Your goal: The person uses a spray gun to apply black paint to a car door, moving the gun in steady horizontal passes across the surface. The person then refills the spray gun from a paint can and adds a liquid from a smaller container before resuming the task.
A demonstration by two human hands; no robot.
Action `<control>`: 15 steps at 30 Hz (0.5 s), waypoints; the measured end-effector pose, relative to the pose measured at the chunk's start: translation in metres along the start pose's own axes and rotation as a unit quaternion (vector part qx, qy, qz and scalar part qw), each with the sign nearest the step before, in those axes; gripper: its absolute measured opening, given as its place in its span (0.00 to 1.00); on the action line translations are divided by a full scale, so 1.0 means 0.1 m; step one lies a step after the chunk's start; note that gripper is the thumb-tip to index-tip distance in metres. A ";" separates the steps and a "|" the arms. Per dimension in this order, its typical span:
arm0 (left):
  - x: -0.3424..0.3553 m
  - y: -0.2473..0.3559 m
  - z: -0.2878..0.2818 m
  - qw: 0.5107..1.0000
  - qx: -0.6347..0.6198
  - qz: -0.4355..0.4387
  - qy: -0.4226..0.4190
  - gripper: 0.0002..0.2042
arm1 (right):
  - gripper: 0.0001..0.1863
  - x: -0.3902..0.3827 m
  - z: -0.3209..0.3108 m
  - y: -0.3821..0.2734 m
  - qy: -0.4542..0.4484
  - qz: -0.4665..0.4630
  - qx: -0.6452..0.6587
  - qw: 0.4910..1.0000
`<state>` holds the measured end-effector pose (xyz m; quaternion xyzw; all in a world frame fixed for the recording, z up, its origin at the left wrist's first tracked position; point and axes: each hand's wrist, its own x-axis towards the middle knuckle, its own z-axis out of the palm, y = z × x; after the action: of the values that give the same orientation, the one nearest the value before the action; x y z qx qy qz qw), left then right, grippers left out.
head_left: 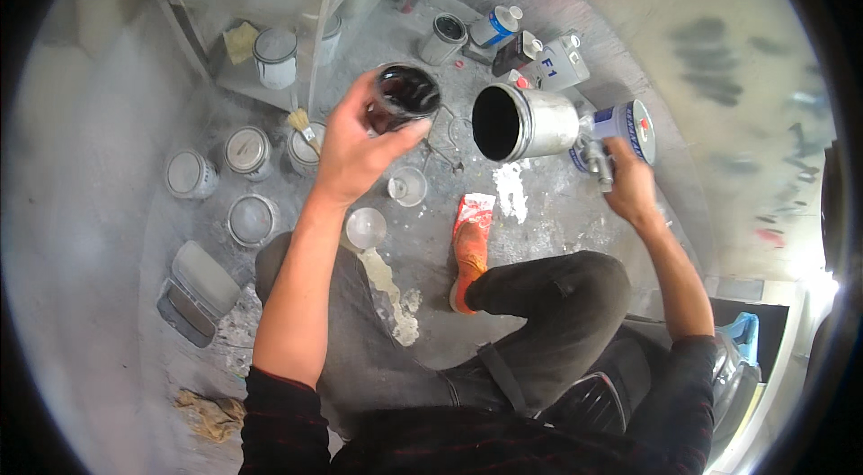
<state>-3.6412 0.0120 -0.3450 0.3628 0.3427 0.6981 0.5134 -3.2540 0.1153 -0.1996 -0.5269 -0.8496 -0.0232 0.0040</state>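
1. four round cans [247, 150] stand at the far left of my feed on a grey floor [427, 273]; a brush [311, 137] rests against the one nearest the middle, and an oblong grey container [207, 277] lies below the group.
2. the person's left hand [358, 135], seen from my distant seat, is curled around a clear cup [404, 96], gripping it by the side. the cup is in the air, its round mouth facing my camera; its inside is dark and glossy, though i cannot tell how full it is.
3. another clear cup [407, 187] stands on the floor, lower in my view.
4. an orange shoe [469, 250] touches a red and white packet [477, 205].
5. a silver pot [550, 124] lies tipped sideways in the air, its open, dark mouth toward the held cup, a gap between them. it is joined to a spray gun [597, 162].
6. the right hand [632, 183] is closed around the gun, near a blue and white can [640, 126].
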 end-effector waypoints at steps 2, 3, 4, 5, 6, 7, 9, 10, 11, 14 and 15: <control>-0.02 0.01 -0.03 0.999 0.004 0.030 0.025 0.33 | 0.17 -0.09 0.56 0.23 -0.059 0.027 0.114 0.991; -0.06 0.02 -0.08 0.999 0.024 0.022 0.031 0.33 | 0.18 -0.09 0.80 0.17 -0.085 0.034 0.176 0.980; -0.08 0.02 -0.09 0.998 0.040 0.014 0.035 0.33 | 0.18 -0.14 1.07 0.17 -0.079 0.012 0.225 0.971; -0.11 0.03 -0.11 0.998 0.057 0.006 0.039 0.34 | 0.16 -0.16 1.32 0.12 -0.091 0.056 0.273 0.956; -0.13 0.04 -0.10 0.997 0.070 -0.005 0.044 0.35 | 0.16 -0.19 1.56 0.13 -0.137 0.127 0.310 0.932; -0.14 0.04 -0.09 0.996 0.074 0.001 0.049 0.36 | 0.15 -0.18 1.77 0.10 -0.182 0.191 0.346 0.900; -0.17 0.01 -0.10 0.995 0.086 0.011 0.059 0.37 | 0.15 -0.17 2.18 -0.01 -0.226 0.186 0.467 0.834; -0.17 -0.01 -0.10 0.994 0.098 0.004 0.047 0.38 | 0.15 -0.19 2.41 -0.03 -0.203 0.167 0.514 0.817; -0.17 -0.04 -0.09 0.993 0.108 0.001 0.049 0.38 | 0.14 -0.18 2.63 -0.04 -0.177 0.156 0.519 0.822; -0.17 -0.09 -0.05 0.989 0.131 -0.023 0.060 0.39 | 0.13 -0.12 3.12 -0.09 -0.144 0.141 0.517 0.832; -0.19 -0.10 -0.05 0.986 0.145 -0.034 0.070 0.39 | 0.13 -0.07 3.18 -0.15 -0.147 0.145 0.530 0.822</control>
<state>-3.6369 -0.0048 -0.3586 0.3719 0.4873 0.6467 0.4539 -3.2588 0.1163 -0.5183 -0.5575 -0.6354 0.5093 0.1613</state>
